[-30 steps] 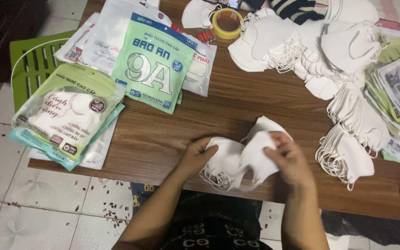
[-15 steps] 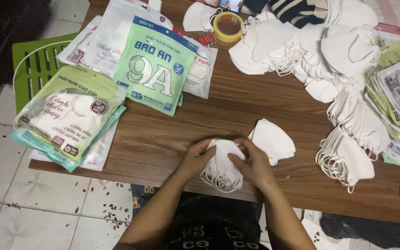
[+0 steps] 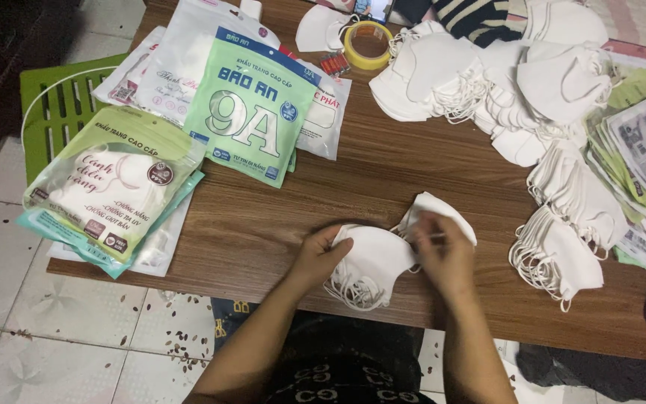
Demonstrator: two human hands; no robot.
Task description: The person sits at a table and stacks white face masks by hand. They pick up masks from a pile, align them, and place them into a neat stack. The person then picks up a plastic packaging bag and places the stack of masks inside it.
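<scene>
Green pouch [image 3: 252, 112] tops white packs [image 3: 188, 60]; pale-green bagged masks [image 3: 110, 183] far left.

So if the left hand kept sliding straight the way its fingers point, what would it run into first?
The left hand points toward the right across the stack of white masks it already touches. Going straight on, it would likely meet the right hand gripping the stack's other end, though depth is hard to judge.

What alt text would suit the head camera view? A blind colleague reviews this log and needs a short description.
Two bare hands, left hand and right hand, grip a small stack of white face masks at the near edge of a wooden table. Green mask packets lie to the left, loose white masks are heaped to the right, and a tape roll sits at the far edge.
</scene>
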